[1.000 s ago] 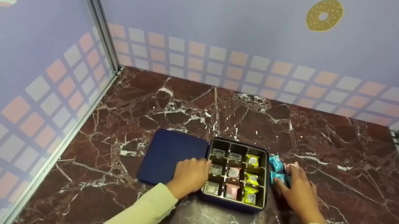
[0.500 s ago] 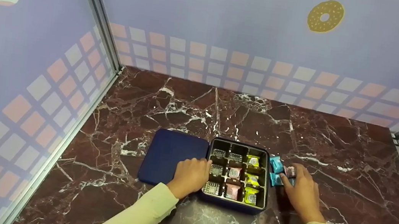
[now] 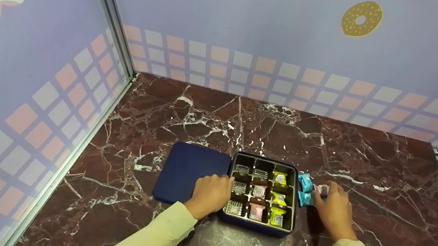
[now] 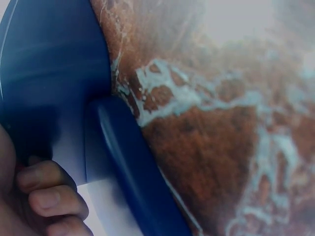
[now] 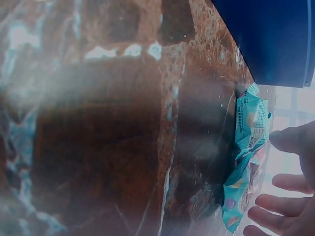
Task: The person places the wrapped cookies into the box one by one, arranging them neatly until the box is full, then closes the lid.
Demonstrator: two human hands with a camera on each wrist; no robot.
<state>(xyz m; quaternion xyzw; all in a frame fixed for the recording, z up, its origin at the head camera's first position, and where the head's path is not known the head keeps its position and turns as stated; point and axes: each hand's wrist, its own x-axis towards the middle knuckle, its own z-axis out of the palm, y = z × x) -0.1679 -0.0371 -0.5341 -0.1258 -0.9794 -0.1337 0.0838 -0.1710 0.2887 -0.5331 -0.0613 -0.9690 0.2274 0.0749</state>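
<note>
A blue tin box (image 3: 258, 229) with a divided insert sits on the marble table. Yellow wrapped candies (image 3: 278, 198) fill its right column; two pink wrapped candies (image 3: 256, 211) are in the middle column. Clear ribbed shapes show in the remaining compartments. My left hand (image 3: 210, 194) grips the tin's left edge with curled fingers (image 4: 51, 199). To the right of the tin, my right hand (image 3: 334, 212) has thumb and fingers apart around another pink candy (image 3: 323, 190). Beside it lie teal wrapped candies (image 3: 305, 182), also visible as a teal wrapper (image 5: 251, 120) in the right wrist view.
The tin's blue lid (image 3: 182, 173) lies flat to its left, partly behind my left hand. Patterned walls (image 3: 281, 34) border the marble table (image 3: 210, 122) at the back and both sides.
My right thumb has moved from over the nearer teal candy to beside the pink one, uncovering more of both. My left hand still holds the tin's edge.
</note>
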